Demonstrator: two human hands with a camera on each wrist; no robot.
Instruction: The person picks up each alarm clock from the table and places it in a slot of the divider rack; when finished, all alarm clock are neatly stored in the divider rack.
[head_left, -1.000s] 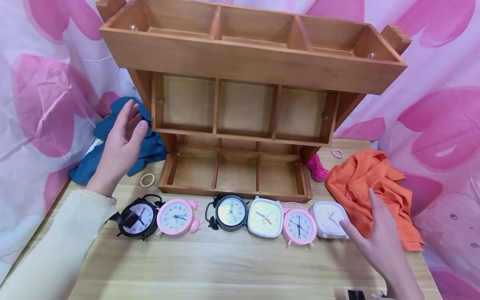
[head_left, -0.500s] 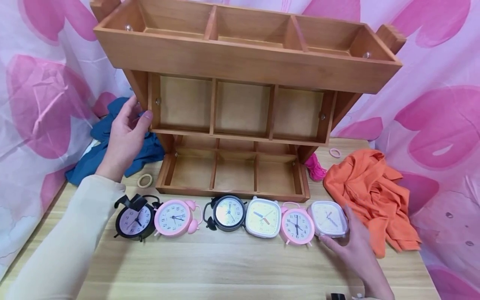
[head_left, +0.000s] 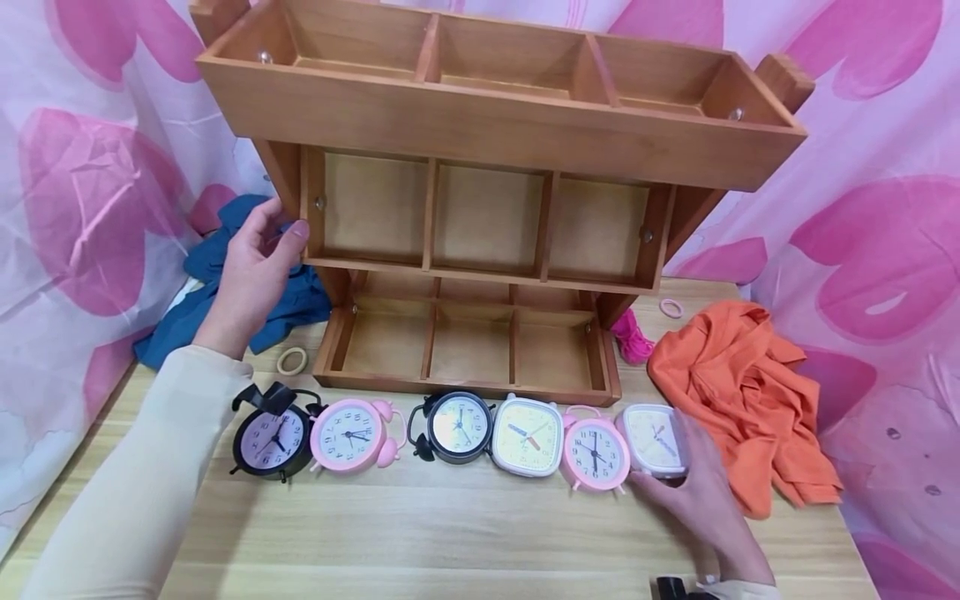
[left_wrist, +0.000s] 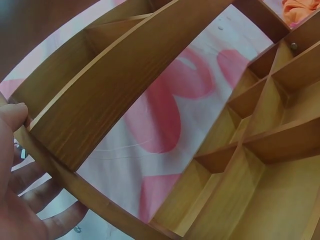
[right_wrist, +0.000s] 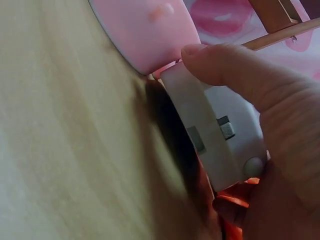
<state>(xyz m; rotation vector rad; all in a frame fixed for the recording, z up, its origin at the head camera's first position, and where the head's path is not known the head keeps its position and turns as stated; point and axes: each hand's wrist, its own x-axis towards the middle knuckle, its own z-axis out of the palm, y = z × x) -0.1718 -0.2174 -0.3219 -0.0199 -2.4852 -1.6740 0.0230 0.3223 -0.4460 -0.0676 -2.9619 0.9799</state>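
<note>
Left hand (head_left: pixel 251 271) holds the left side of the wooden shelf (head_left: pixel 495 125), thumb on the middle tray's front edge, other fingers curled round the side upright per left wrist view; shelf extends right of this hand, three tiers, top and middle trays split in three by dividers, bottom one nearest the bench (head_left: pixel 450 533). Right hand (head_left: pixel 701 487) pinches the white clock (head_left: pixel 654 440), thumb along its near edge, fingers round its right side; hand only part spread, clock width between; cannot tell whether the clock is lifted at all. Just left of right hand, next to that clock: small pink clock (head_left: pixel 597 454), then cream square clock (head_left: pixel 528 436), then round black clock (head_left: pixel 459 425), all faces up toward the camera. Nearer the person than left hand: purple-faced black clock (head_left: pixel 273 446), and right of it a tipped pink clock (head_left: pixel 347 435), bells pointing right. Blue cloth (head_left: pixel 292 304) lies behind left hand, wooden ring (head_left: pixel 292 372) nearer than that hand. Orange cloth (head_left: pixel 750 408) right of and beyond right hand; magenta bundle (head_left: pixel 633 340) and pink ring (head_left: pixel 672 316) farther beyond it
</note>
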